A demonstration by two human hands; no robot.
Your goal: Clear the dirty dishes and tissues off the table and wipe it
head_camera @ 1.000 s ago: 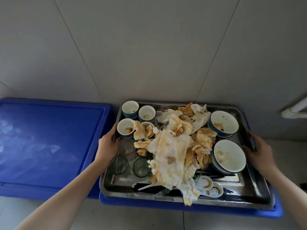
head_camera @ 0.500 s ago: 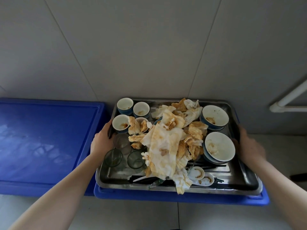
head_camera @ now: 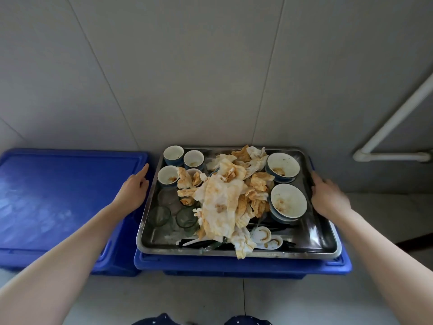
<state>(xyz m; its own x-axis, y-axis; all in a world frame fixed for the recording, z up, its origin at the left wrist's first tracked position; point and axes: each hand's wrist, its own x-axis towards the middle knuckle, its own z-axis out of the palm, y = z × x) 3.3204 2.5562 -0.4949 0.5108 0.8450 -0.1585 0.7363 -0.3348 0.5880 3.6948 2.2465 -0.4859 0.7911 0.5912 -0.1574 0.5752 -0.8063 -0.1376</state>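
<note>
left hand (head_camera: 133,192) beside tray (head_camera: 164,240) | right hand (head_camera: 328,195) maybe touching rim

The tiled floor (head_camera: 234,301) bears a left blue crate (head_camera: 58,195) and a right blue crate (head_camera: 234,266), side by side at the wall. A steel tray (head_camera: 234,252) rests on the right crate's lid, holding stained tissues (head_camera: 222,200), bowls (head_camera: 288,204), cups (head_camera: 173,156), glasses (head_camera: 160,215) and spoons (head_camera: 262,234).

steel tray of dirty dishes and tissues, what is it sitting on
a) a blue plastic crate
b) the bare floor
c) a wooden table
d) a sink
A: the steel tray lies flat on top of a blue plastic crate, whose blue edge shows under the tray's front rim.
</note>
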